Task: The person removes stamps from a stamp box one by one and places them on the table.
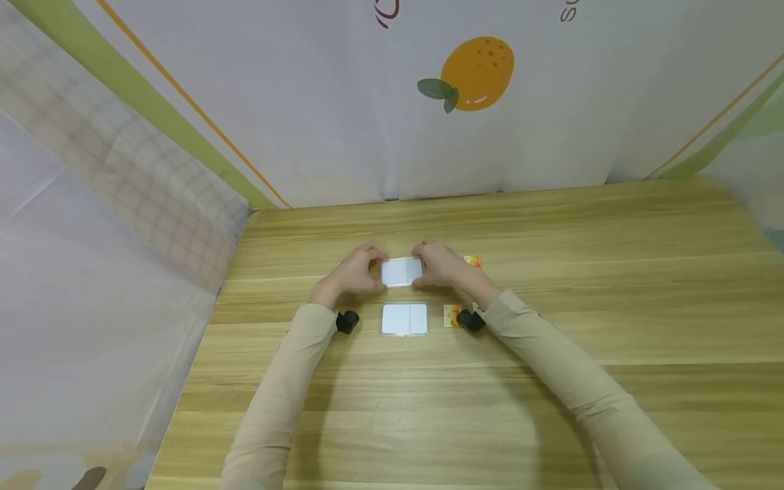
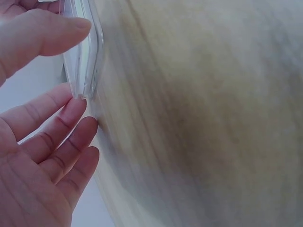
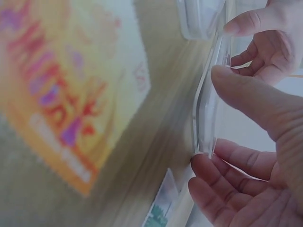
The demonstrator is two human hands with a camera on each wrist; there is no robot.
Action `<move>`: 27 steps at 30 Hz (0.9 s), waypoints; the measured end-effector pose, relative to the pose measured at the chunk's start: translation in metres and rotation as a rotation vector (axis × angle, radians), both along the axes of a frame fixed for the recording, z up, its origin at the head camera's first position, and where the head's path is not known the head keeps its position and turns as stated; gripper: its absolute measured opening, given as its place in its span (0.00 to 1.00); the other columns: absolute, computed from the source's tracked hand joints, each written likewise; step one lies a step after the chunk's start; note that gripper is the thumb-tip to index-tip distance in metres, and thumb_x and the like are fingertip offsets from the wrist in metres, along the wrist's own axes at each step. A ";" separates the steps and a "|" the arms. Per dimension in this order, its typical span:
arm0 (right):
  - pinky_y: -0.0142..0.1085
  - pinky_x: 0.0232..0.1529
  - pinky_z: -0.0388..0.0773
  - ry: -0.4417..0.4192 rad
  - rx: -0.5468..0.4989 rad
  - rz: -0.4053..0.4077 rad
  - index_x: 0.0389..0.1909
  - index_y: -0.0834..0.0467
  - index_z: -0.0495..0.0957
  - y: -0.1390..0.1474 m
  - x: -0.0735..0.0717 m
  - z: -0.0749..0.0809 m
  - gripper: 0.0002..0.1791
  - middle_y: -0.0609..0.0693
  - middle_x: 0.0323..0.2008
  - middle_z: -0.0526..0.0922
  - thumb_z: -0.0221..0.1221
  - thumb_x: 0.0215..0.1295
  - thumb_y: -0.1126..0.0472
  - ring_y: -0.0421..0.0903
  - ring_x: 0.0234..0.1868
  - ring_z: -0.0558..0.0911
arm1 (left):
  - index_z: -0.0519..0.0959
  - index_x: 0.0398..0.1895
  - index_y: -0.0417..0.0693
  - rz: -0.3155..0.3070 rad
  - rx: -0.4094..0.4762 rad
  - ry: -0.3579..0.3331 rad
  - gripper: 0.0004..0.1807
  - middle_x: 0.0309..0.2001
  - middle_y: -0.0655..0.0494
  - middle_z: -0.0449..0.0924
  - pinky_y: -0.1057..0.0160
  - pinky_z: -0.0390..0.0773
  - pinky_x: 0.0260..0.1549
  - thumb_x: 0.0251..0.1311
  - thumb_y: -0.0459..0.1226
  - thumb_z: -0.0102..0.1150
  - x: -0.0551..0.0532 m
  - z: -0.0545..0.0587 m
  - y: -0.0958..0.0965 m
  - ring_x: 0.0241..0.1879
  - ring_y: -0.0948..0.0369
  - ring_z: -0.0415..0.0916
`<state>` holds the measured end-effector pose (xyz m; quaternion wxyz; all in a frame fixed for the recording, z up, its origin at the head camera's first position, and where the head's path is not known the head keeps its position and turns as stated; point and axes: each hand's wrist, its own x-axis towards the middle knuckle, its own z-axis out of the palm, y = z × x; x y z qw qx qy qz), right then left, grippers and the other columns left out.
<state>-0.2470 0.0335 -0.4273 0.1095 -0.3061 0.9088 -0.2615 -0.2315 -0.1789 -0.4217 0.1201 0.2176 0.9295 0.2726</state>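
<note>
My left hand [image 1: 356, 270] and right hand [image 1: 442, 264] hold a flat clear plastic case [image 1: 401, 272] with a white insert between them, one at each short end. In the left wrist view, the thumb [image 2: 57, 33] lies over the case's face while fingertips meet its lower corner. The right wrist view has the right thumb [image 3: 246, 97] at the near edge, with fingers at the corner close over the table. A second clear case [image 1: 404, 319] with a white insert lies flat just nearer to me.
A yellow-orange stamp [image 1: 452, 316] lies right of the nearer case, beside the black wrist camera [image 1: 471, 321]. Another stamp [image 1: 473, 260] sits beyond my right wrist. Another black wrist camera [image 1: 347, 322] is at my left wrist. A printed cloth [image 1: 343, 136] hangs behind the wooden table [image 1: 429, 408].
</note>
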 end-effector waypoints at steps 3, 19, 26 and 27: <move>0.38 0.42 0.76 -0.009 0.001 -0.001 0.49 0.72 0.74 0.000 0.000 0.000 0.32 0.61 0.44 0.75 0.73 0.45 0.58 0.50 0.39 0.75 | 0.75 0.52 0.34 0.002 -0.005 -0.005 0.30 0.47 0.46 0.72 0.57 0.70 0.51 0.40 0.33 0.70 0.000 0.000 0.000 0.46 0.53 0.67; 0.38 0.41 0.77 -0.011 0.008 0.015 0.49 0.71 0.74 0.001 -0.001 -0.001 0.32 0.61 0.44 0.75 0.72 0.45 0.57 0.50 0.39 0.76 | 0.75 0.52 0.33 -0.012 -0.005 -0.002 0.30 0.47 0.46 0.72 0.58 0.70 0.51 0.40 0.32 0.70 0.001 0.000 0.000 0.47 0.53 0.67; 0.39 0.44 0.76 -0.016 0.018 0.006 0.50 0.71 0.73 0.000 0.000 -0.002 0.33 0.60 0.45 0.75 0.73 0.45 0.58 0.50 0.41 0.75 | 0.74 0.52 0.33 -0.006 -0.038 -0.016 0.30 0.48 0.46 0.72 0.57 0.69 0.53 0.42 0.33 0.70 0.002 0.001 0.002 0.48 0.53 0.67; 0.39 0.44 0.76 -0.013 0.019 0.007 0.50 0.71 0.73 0.000 0.000 -0.002 0.33 0.61 0.45 0.75 0.73 0.45 0.58 0.51 0.42 0.75 | 0.74 0.52 0.33 -0.003 -0.039 -0.020 0.30 0.48 0.46 0.72 0.57 0.69 0.53 0.42 0.33 0.70 0.002 0.001 0.002 0.48 0.53 0.67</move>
